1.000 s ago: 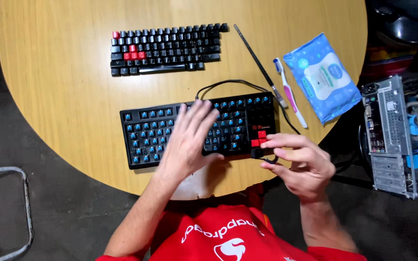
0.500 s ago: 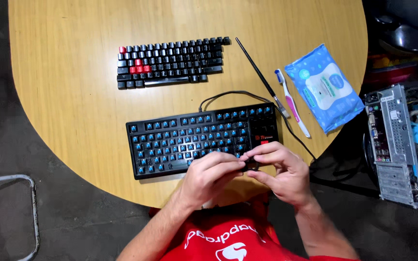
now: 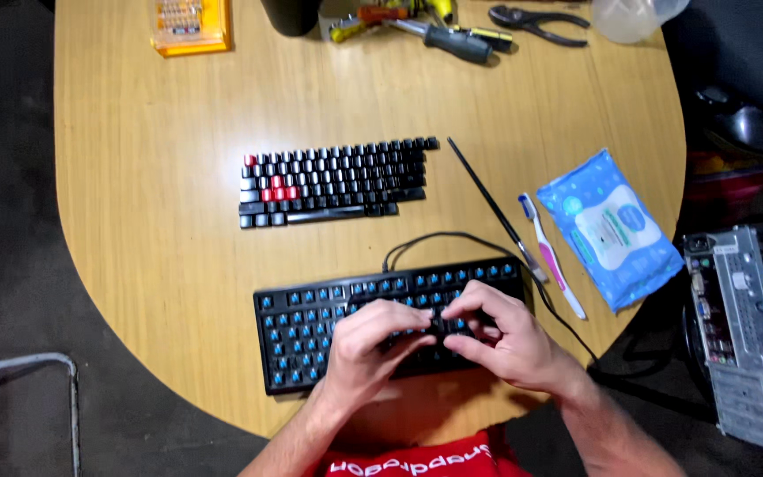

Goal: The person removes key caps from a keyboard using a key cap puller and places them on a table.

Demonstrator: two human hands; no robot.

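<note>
Low in the frame, both hands, left hand (image 3: 368, 340) and right hand (image 3: 496, 340), meet over the bare keyboard (image 3: 311, 331), fingers pinched together, on what cannot be told, keycaps (image 3: 333, 181) laid out above on the desk (image 3: 152, 203).

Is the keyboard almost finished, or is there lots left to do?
Quite a lot looks left. Done: the keycaps are off and laid in neat rows on the wooden table, so the keyboard shows bare blue switches. In hand: the left hand and right hand meet over its middle, fingertips together. Left: every cap in those rows is not yet back on.
</note>
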